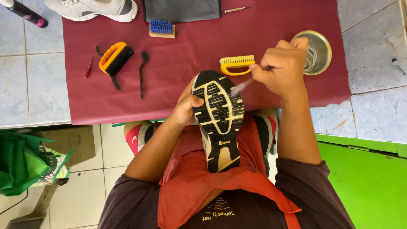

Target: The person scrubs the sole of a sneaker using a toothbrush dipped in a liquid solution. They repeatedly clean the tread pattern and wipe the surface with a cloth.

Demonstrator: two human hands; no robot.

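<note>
A sneaker [218, 121] lies sole-up over my lap, its black and cream tread facing me. My left hand [185, 107] grips its left side near the toe. My right hand [283, 68] holds a small thin brush [242, 87], whose blurred head touches the right edge of the sole. A red apron [190, 182] covers my lap under the shoe.
A maroon mat [178, 72] holds a yellow scrub brush [236, 65], an orange-handled black brush [115, 58], a thin black brush [142, 72], a blue-bristled wooden brush [161, 28], a dark cloth [182, 9], a steel bowl [316, 51]. A white sneaker [91, 8] lies top left. A green bag [23, 163] sits left.
</note>
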